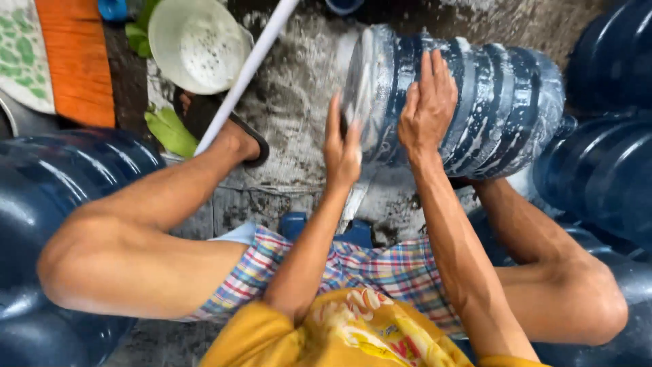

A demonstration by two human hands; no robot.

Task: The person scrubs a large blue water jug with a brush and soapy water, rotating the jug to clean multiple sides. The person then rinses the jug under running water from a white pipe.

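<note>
A large blue ribbed plastic water jug point(468, 102) is lying on its side on the wet concrete floor point(292, 102), being washed — suds already streaking the ribs, rinsing not yet done. The right hand point(428, 102) is being pressed open, flat on the jug; the left hand point(341, 146) is held open against the jug's base. No labels visible — a white plastic colander point(197, 44) sits well left of the jug.
</note>
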